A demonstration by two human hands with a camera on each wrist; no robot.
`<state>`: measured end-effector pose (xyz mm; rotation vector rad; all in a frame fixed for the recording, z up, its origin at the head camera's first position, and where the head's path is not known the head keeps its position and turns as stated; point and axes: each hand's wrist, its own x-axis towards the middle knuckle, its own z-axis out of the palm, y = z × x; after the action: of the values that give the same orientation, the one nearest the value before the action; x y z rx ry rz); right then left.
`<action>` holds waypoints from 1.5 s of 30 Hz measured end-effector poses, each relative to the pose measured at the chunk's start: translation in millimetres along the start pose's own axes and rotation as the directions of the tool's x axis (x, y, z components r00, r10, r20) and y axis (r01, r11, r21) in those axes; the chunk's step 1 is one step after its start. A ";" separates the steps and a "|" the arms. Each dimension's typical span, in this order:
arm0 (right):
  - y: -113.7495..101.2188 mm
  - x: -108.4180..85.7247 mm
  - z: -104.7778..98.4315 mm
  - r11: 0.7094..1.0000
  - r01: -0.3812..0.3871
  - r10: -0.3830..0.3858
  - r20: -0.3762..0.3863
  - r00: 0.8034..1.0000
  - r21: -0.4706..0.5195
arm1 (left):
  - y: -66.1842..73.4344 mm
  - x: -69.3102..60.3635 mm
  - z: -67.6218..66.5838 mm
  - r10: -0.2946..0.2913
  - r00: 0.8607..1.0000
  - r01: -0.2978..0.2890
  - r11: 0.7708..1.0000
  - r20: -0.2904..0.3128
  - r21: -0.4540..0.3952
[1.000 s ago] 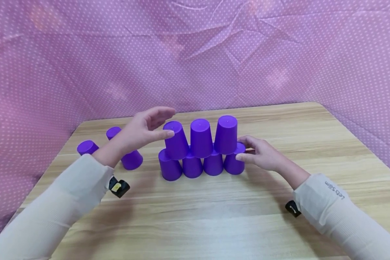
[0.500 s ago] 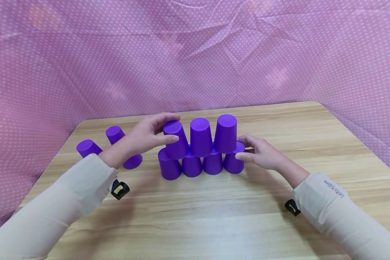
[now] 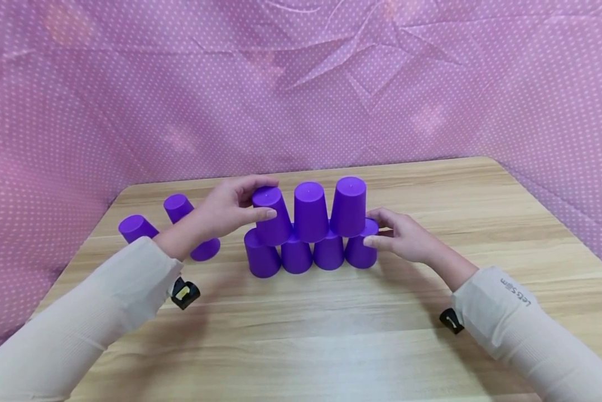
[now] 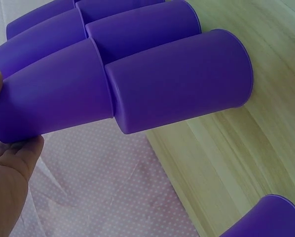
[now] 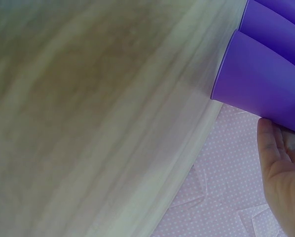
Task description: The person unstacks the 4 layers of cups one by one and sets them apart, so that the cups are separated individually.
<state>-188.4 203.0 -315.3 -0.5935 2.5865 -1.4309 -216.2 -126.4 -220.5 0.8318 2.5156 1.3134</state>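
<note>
Upside-down purple cups stand in two rows, three on top bridging a lower row of several. My left hand (image 3: 225, 206) holds the left cup of the top row (image 3: 274, 220) near its closed end, thumb in front and fingers behind. In the left wrist view that cup (image 4: 54, 94) sits on the lower row, with a thumb and fingers on opposite sides. My right hand (image 3: 406, 240) grips the right end cup of the bottom row (image 3: 360, 254), thumb at its front. The right wrist view shows fingers along the side of this cup (image 5: 261, 79).
More upside-down purple cups stand to the left: one at the far left (image 3: 135, 227), one behind (image 3: 176, 206), and one partly hidden by the left wrist (image 3: 206, 250). They rest on a wooden table (image 3: 321, 329). A pink dotted cloth (image 3: 301, 100) hangs behind and beside it.
My left hand has come down and right, from hovering beside the top row's left cup to gripping it. The right hand and the stacked cups look unmoved.
</note>
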 end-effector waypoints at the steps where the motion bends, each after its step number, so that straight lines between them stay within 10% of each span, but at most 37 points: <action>1: 0.1 -0.1 0.1 1.000 0.000 0.000 0.000 1.000 0.001 | 0.1 0.0 0.2 -0.002 1.000 0.002 1.000 -0.001 0.002; 45: -0.8 0.8 -1.2 1.000 -0.001 0.001 0.001 1.000 0.011 | 11.2 -37.7 -39.0 -0.118 0.973 0.150 0.976 -0.197 0.156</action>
<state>-189.3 203.3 -313.9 -0.5906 2.5760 -1.4440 -196.4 -169.5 -191.9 0.5785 2.8072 1.1969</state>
